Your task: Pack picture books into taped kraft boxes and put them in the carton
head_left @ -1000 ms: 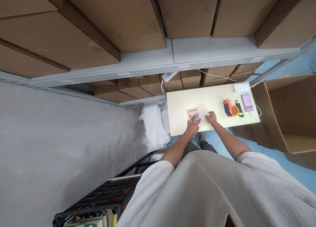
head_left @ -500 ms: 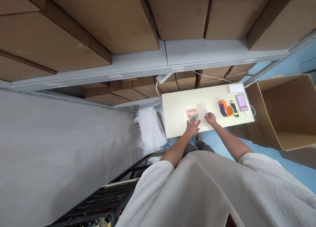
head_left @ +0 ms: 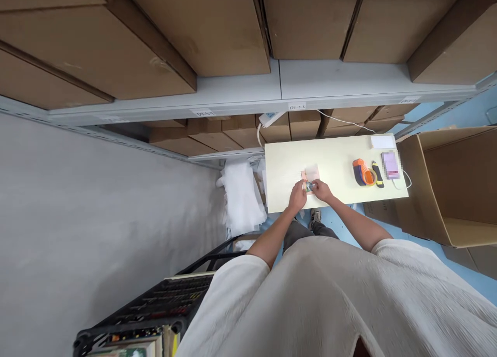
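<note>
A small pink booklet (head_left: 304, 175) with a colourful cover lies on the cream tabletop (head_left: 287, 160). A sheet of translucent film (head_left: 311, 172) covers its upper part. My left hand (head_left: 298, 195) is closed at the booklet's lower left edge, fingers curled against it. My right hand (head_left: 322, 190) is pinched at the lower right, over the cover, where the film seems to be caught between its fingertips. Both hands hide the lower corners of the booklet.
On the right of the table lie an orange tape dispenser (head_left: 364, 172), a box cutter (head_left: 377, 174), a phone (head_left: 390, 165) and a white box (head_left: 382, 141). Beyond stands an open carton (head_left: 417, 175). White wrapping sheets (head_left: 243, 196) hang left; a black crate (head_left: 182, 300) holds books.
My right hand has moved left from beside the booklet onto it, bringing film over the cover. My left hand, spread flat on the cover before, now curls at its left edge. The view has shifted slightly.
</note>
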Demonstrator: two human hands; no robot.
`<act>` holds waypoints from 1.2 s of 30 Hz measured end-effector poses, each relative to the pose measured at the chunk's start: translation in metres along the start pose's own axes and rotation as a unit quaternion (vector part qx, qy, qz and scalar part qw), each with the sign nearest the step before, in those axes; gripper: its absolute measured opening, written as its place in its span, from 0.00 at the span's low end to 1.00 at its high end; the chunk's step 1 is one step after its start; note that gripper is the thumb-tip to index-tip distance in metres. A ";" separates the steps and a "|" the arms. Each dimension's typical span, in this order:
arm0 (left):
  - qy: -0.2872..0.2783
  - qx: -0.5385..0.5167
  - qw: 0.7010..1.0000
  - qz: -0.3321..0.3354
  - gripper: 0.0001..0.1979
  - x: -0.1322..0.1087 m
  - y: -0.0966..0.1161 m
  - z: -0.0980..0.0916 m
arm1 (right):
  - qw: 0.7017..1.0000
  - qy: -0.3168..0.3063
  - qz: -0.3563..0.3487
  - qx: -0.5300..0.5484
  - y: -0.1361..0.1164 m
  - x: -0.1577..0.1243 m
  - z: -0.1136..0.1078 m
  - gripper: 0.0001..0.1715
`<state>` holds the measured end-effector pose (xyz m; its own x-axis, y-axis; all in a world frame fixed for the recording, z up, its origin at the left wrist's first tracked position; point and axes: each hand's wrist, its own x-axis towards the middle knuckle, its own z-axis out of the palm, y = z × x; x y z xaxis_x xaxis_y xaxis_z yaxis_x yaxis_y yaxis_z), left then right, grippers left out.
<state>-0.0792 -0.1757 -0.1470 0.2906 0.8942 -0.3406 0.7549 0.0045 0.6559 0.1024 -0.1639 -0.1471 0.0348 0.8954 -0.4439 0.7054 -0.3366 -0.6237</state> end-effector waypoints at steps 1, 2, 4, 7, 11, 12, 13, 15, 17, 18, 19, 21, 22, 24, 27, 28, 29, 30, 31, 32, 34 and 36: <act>-0.003 0.003 1.000 0.014 0.34 0.001 0.002 -0.001 | 1.000 -0.005 -0.005 -0.005 0.000 0.000 0.001 0.21; -0.011 0.009 0.999 0.029 0.35 0.002 0.005 -0.002 | 1.000 -0.013 -0.011 -0.008 0.000 0.000 0.002 0.23; -0.041 0.031 0.997 0.050 0.37 0.004 0.012 -0.003 | 0.999 -0.039 -0.028 -0.005 0.002 -0.003 0.001 0.26; -0.088 0.082 0.991 0.061 0.39 0.004 0.018 -0.004 | 0.998 -0.046 -0.031 0.010 0.008 -0.006 -0.005 0.26; -0.103 0.127 0.984 0.070 0.38 0.002 0.018 -0.003 | 0.995 0.078 0.056 0.015 0.017 -0.002 -0.014 0.22; -0.103 0.128 0.984 0.071 0.37 0.002 0.017 -0.003 | 0.992 0.091 0.080 0.016 0.019 0.000 -0.015 0.21; -0.104 0.128 0.984 0.069 0.37 0.002 0.017 -0.003 | 0.990 0.092 0.102 0.020 0.020 0.003 -0.015 0.20; -0.107 0.122 0.985 0.063 0.35 0.002 0.016 -0.004 | 0.986 0.078 0.139 0.039 0.021 0.010 -0.012 0.16; -0.108 0.110 0.986 0.057 0.33 0.003 0.015 -0.005 | 0.980 0.075 0.174 0.068 0.020 0.015 -0.007 0.13; -0.107 0.103 0.987 0.053 0.31 0.003 0.015 -0.006 | 0.975 0.080 0.188 0.083 0.018 0.016 -0.004 0.12; -0.105 0.097 0.989 0.047 0.30 0.003 0.016 -0.006 | 0.971 0.088 0.198 0.097 0.017 0.017 -0.002 0.12; -0.102 0.088 0.990 0.030 0.27 0.004 0.019 -0.007 | 0.967 0.103 0.201 0.120 0.015 0.017 0.001 0.14; -0.101 0.085 0.991 0.020 0.26 0.005 0.021 -0.006 | 0.965 0.108 0.198 0.131 0.013 0.017 0.001 0.15; -0.098 0.071 0.993 0.003 0.24 0.007 0.027 -0.004 | 0.966 0.110 0.183 0.148 0.011 0.014 -0.003 0.16; -0.088 0.019 0.996 -0.006 0.22 0.013 0.040 0.000 | 0.970 0.108 0.159 0.147 0.009 0.007 -0.016 0.14; -0.084 -0.014 0.996 -0.008 0.22 0.016 0.044 0.001 | 0.971 0.111 0.154 0.143 0.008 0.004 -0.021 0.13; -0.081 -0.054 0.995 -0.013 0.21 0.019 0.049 0.002 | 0.972 0.114 0.149 0.141 0.007 0.000 -0.026 0.12; -0.079 -0.097 0.992 -0.023 0.21 0.021 0.052 0.002 | 0.972 0.116 0.143 0.146 0.007 -0.004 -0.030 0.12; -0.079 -0.142 0.986 -0.037 0.20 0.023 0.055 0.002 | 0.971 0.114 0.136 0.159 0.005 -0.008 -0.032 0.13; -0.077 -0.183 0.979 -0.055 0.20 0.024 0.057 0.002 | 0.970 0.109 0.124 0.178 0.004 -0.012 -0.034 0.15; -0.062 -0.248 0.963 -0.089 0.19 0.024 0.056 0.000 | 0.966 0.081 0.095 0.226 0.001 -0.018 -0.032 0.18; -0.032 -0.283 0.952 -0.110 0.16 0.021 0.049 -0.003 | 0.961 0.040 0.069 0.265 -0.003 -0.020 -0.026 0.19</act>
<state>-0.0379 -0.1552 -0.1202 0.2111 0.8141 -0.5410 0.3695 0.4459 0.8153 0.1177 -0.1732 -0.1198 0.1724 0.8437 -0.5084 0.2308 -0.5363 -0.8118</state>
